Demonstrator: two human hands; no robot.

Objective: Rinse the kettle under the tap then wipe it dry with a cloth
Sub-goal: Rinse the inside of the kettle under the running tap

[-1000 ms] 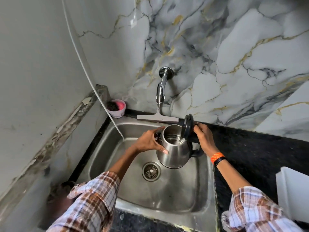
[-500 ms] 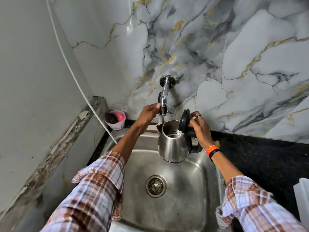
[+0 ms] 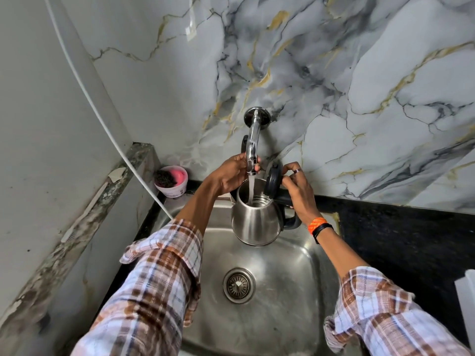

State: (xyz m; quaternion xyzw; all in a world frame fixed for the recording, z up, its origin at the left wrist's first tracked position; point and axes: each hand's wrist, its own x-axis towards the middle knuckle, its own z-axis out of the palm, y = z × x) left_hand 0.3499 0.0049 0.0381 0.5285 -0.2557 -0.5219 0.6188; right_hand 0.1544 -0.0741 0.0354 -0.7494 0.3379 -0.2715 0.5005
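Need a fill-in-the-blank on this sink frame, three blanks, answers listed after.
1. Water from the tap runs into the open ____.
2. The left hand is on the tap; the right hand holds the kettle by its ____.
3. The kettle's lid is ____.
4. The kettle hangs above the ____ of the sink.

Missing words: kettle; handle; open; basin

A single head-worn camera looks steeply down and forward over the sink, close enough that both sleeves fill the lower corners. It faces the marble wall; the wide lens apparently bends the edges.
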